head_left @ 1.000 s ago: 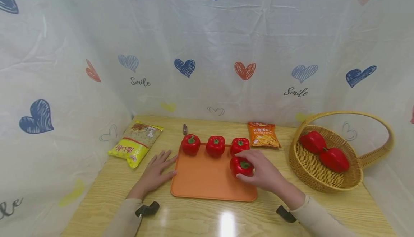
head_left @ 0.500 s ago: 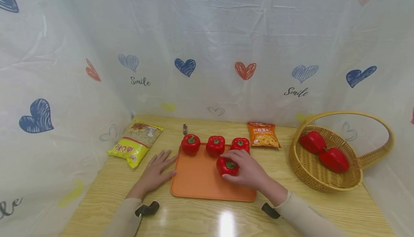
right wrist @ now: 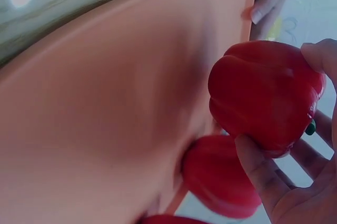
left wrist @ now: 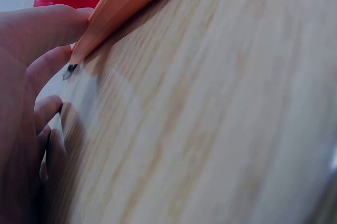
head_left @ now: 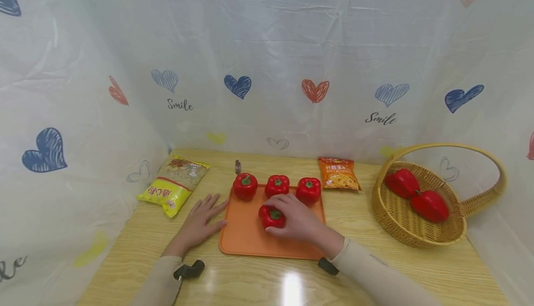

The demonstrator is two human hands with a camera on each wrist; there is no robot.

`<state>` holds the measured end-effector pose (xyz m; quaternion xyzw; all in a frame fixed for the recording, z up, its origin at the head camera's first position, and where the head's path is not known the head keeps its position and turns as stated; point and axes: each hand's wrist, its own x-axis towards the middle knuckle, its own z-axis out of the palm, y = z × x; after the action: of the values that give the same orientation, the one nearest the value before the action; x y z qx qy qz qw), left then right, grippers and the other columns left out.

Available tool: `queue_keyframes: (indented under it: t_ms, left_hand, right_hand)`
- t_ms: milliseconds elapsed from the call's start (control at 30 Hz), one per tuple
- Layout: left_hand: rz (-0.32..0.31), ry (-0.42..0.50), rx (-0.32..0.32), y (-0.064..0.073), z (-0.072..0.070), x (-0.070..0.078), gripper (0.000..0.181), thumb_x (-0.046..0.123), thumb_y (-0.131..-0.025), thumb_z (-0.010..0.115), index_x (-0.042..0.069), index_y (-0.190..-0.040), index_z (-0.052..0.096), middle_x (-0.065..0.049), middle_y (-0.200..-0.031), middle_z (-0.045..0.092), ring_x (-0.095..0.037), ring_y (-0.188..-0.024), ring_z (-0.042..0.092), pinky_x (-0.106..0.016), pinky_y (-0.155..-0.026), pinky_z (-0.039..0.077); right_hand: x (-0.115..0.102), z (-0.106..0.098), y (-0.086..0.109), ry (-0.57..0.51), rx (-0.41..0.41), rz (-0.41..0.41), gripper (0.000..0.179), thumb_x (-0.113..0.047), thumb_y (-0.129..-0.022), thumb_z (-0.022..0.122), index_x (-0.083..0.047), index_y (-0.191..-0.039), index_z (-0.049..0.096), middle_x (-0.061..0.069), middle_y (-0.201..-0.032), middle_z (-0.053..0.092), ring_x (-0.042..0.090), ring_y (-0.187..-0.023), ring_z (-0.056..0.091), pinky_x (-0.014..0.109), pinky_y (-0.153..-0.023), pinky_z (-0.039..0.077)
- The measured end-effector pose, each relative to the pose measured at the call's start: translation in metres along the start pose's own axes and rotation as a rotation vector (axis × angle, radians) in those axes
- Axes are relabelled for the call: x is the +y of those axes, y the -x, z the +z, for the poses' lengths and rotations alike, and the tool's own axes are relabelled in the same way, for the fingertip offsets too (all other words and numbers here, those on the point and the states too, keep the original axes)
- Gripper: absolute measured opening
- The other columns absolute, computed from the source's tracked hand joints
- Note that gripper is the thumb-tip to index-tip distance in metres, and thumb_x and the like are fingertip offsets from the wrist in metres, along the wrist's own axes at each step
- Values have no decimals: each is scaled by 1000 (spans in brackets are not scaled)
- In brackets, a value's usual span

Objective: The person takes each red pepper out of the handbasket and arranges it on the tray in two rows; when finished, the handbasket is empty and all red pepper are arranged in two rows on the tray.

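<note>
My right hand grips a red bell pepper between thumb and fingers over the middle of an orange tray. In the right wrist view this bell pepper is held above the tray surface, its green stem toward the palm. Three more red peppers stand in a row along the tray's far edge: a left one, a middle one and a right one. My left hand lies with fingers spread at the tray's left edge; its thumb and index finger touch the rim.
A wicker basket with two red peppers stands at the right. Behind the tray lies an orange snack bag. A yellow food bag is at the left, and a small dark object lies near the back.
My right hand has moved left across the tray with the bell pepper, from the right side to the middle. The right back pepper now shows fully. My left hand stays in place.
</note>
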<state>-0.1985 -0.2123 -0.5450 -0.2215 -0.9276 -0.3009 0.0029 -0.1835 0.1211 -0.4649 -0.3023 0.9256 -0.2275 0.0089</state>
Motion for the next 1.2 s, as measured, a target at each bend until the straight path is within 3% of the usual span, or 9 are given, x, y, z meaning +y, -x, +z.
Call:
queue_keyframes:
  t_ms: [233,600,967,1200]
  left_hand:
    - [8,0,10,-1,0,0,63,47,-96,65,21,-152,51,-16,-163,33,-41,-153,18,-59,-123,6]
    - [-12,8,0,-1,0,3,64,49,-96,64,23,-153,50,-14,-164,32,-41,-154,17,-59,-123,5]
    - [-9,6,6,0,-2,3,63,46,-96,65,21,-152,51,-15,-163,33,-42,-153,17,-60,-123,5]
    - [-7,-4,1,0,-3,3,63,46,-96,65,20,-152,51,-16,-163,33,-42,-153,17,-60,-123,6]
  right_hand:
    - [-6,14,-17,-11,-32,-16,59,-46,-86,79,-26,-138,59,-3,-138,57,18,-127,48,37,-96,56]
    - [-18,28,-39,-34,-26,-54,58,-45,-86,79,-27,-136,55,-7,-131,59,14,-116,50,31,-93,55]
    - [-22,34,-47,-25,-38,-11,63,-54,-86,77,-28,-139,56,-6,-138,58,16,-121,50,35,-100,53]
    - [-21,32,-46,-39,-71,8,65,-43,-85,81,-28,-143,55,-3,-141,55,17,-127,49,36,-101,53]
